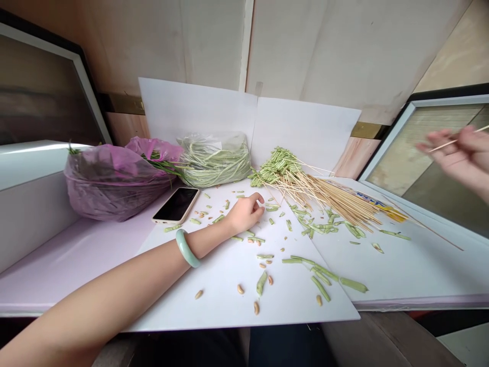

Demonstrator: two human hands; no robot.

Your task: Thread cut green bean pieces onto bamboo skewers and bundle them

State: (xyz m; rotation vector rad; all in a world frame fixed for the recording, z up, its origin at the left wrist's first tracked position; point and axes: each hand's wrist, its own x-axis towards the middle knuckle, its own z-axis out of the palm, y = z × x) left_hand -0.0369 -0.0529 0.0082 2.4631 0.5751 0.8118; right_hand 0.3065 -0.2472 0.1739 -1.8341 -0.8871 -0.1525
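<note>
My left hand (245, 213), with a pale green bangle (187, 248) on its wrist, rests low over the white sheet among cut pieces of long green bean. Its fingers are curled in, and whatever they may hold is hidden. Bean pieces (272, 207) lie just beyond the fingertips. Raised at the far right, my right hand (464, 153) grips a thin bamboo skewer (482, 129); motion blurs it slightly. Beyond the left hand is a pile of skewers threaded with green bean pieces (280, 165), their bare bamboo sticks (336, 199) fanned toward the right.
A purple plastic bag (114, 183) of greens and a clear bag of long beans (216, 160) stand at the back. Beside them lies a phone (176, 205). Loose beans (240, 289) and cut pods (323, 270) are scattered over the white sheet (171, 300). Framed glass panels flank the table.
</note>
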